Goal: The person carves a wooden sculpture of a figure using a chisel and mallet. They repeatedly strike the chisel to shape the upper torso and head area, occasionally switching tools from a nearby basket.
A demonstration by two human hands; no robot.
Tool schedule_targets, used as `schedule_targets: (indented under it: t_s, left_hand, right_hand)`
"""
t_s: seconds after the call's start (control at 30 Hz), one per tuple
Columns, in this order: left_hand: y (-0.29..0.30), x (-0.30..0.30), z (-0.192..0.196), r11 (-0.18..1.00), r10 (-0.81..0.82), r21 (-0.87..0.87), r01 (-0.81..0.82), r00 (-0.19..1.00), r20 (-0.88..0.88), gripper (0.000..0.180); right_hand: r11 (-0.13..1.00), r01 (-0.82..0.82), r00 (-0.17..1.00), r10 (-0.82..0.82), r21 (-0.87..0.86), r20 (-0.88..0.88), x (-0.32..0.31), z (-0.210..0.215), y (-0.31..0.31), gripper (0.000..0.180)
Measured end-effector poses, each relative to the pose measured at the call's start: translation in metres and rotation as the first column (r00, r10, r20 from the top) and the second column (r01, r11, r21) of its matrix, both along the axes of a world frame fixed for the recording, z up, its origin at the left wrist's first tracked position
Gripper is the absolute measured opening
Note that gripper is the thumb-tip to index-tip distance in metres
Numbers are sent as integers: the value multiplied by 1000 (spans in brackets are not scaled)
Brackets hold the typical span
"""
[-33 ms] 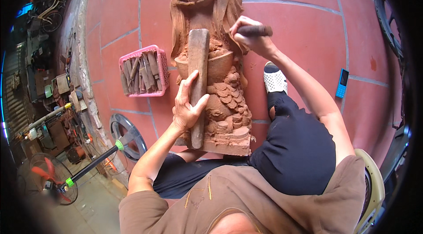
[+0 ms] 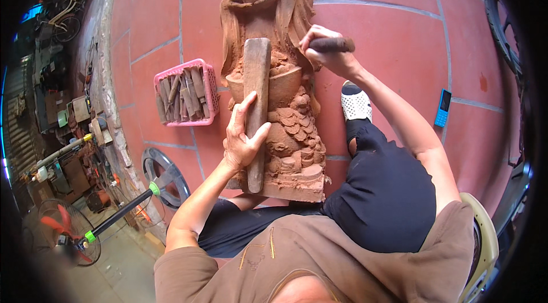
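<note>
A reddish-brown carved wooden statue (image 2: 288,126) lies on the floor before me, with draped sleeves, a bowl shape and piled coin-like carvings. Along its left side rests a long flat wooden bat (image 2: 257,74). My left hand (image 2: 242,142) lies on the bat, index finger stretched along it and thumb spread toward its right edge; the other fingers are partly hidden. By the statue's right edge, my right hand (image 2: 326,51) is closed around a dark wooden tool handle (image 2: 332,45), whose butt points right. The working end of that tool is hidden.
A pink basket (image 2: 213,89) of wooden-handled tools stands left of the statue. A blue phone (image 2: 443,107) lies on the red tiles at right. My white shoe (image 2: 356,104) is near the statue. A standing fan (image 2: 63,229) and clutter fill the left.
My right hand has shifted slightly down and to the right with the tool handle. My left hand and the bat look still.
</note>
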State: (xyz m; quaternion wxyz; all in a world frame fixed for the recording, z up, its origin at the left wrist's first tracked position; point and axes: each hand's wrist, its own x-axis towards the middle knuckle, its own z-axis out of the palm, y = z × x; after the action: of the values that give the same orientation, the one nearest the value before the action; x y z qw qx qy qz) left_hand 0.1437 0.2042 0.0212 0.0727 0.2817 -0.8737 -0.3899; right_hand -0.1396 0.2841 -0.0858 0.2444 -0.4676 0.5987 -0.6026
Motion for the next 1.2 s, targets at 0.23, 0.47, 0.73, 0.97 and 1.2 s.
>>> schedule_targets:
  t_s: [0.23, 0.47, 0.73, 0.97, 1.2]
  left_hand:
    - [-2, -4, 3, 989, 53, 139, -53, 999, 7, 70]
    - [-1, -7, 0, 987, 49, 154, -49, 999, 7, 70]
    - [-4, -2, -2, 991, 33, 130, -31, 999, -17, 70]
    - [-2, -6, -2, 996, 21, 86, -20, 1000, -15, 69]
    - [-1, -2, 2, 996, 32, 81, -31, 999, -13, 67]
  right_hand:
    - [980, -113, 989, 96, 165, 109, -17, 14, 11, 6]
    - [995, 63, 998, -65, -81, -20, -11, -1, -18, 7]
    - [964, -129, 990, 113, 230, 85, -13, 22, 17, 7]
    - [998, 56, 998, -56, -3, -43, -8, 13, -14, 6]
    - [958, -108, 971, 45, 267, 233, -8, 20, 21, 6]
